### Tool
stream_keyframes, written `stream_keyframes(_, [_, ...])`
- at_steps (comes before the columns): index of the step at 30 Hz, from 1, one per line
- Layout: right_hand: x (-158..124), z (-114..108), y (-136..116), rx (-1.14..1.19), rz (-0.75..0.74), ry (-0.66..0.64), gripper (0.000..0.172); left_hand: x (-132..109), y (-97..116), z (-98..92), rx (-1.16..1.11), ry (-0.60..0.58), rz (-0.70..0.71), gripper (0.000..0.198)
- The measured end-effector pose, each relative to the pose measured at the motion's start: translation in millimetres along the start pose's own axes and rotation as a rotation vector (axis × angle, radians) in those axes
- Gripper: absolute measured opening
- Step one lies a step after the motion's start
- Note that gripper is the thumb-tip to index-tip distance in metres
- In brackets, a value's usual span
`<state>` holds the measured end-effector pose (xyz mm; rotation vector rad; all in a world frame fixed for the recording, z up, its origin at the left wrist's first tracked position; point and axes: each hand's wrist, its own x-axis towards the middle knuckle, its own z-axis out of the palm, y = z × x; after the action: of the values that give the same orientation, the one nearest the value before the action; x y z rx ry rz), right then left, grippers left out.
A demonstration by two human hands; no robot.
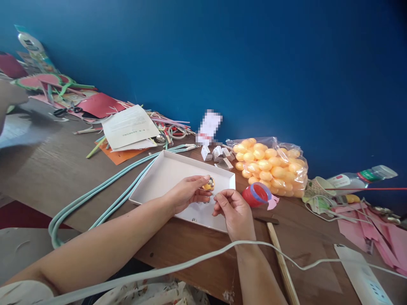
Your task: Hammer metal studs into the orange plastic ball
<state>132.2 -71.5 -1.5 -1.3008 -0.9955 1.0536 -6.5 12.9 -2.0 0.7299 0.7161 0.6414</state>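
Head view, mid-frame: the yellow ball (209, 184) my left hand (187, 193) pinches seems light, slick, best side-held; right hand (234, 210) pinched together.

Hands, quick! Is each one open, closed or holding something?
Left hand: closed, holding a small rounded yellow-and-silver object.
Right hand: closed in a pinch; can't tell if it's holding anything.

Open tabletop (63, 156) at mid-left of frame, passable as far as the pale blue cords (104, 183) looping toward lower left. White tray (171, 169) bare at its upper left, but hemmed on its right by bag of orange balls (267, 167), red cup (249, 195) and hammer (279, 250); white cable (262, 242) crosses low, over the wrist of the right hand (235, 212)
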Motion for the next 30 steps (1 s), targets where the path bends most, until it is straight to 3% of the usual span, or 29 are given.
stream_keyframes(10, [-0.4, 2.3, 3.9, 0.255, -0.003, 0.039, 0.016, -0.6, -0.7, -0.1, 0.028, -0.033, -0.012, 0.029])
stream_keyframes(30, [1.5, 5.6, 4.5, 0.352, 0.056, 0.036, 0.014, -4.3, 1.3, 4.1, 0.037, -0.029, -0.022, 0.027])
